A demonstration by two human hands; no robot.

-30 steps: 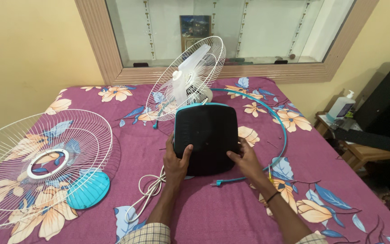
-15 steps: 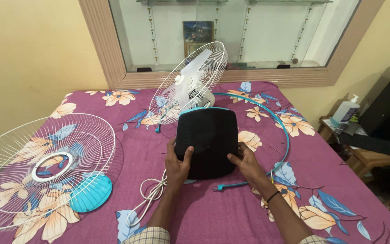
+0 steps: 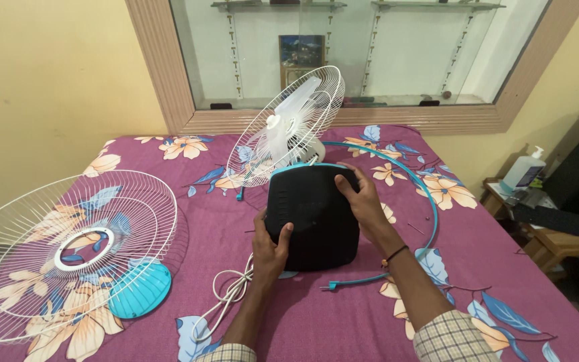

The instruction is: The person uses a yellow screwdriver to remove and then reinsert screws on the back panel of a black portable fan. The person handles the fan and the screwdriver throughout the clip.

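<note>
Closest in, two checked sleeves run up to the hands, and a white power cord [image 3: 226, 295] loops across the floral bedspread [image 3: 343, 322] just beside the left forearm. The left hand [image 3: 271, 247] grips the near left edge of the black fan base [image 3: 313, 214], thumb on top, fingers curled under out of sight. The right hand [image 3: 362, 196] lies further up, fingers [image 3: 344, 182] spread flat over the base's upper right corner, pressing rather than wrapping. The base sits tipped on the bed in the middle of the scene, underside toward the camera, its teal rim at the top.

Off to the left, a loose white front grille [image 3: 68, 251] lies flat with a teal round cap [image 3: 139, 289] touching its near edge. A thin teal guard ring [image 3: 430, 214] curves round the right side of the base, its open end close to the right wrist.

Beyond the base stands the rear grille with the pale blades [image 3: 291, 127], leaning, attached to the base.

The risk as I read it: soft mattress, top-heavy fan head, one flat palm. If that palm slides, the head could swing over onto the bed, and the cord could snag the left arm.
</note>
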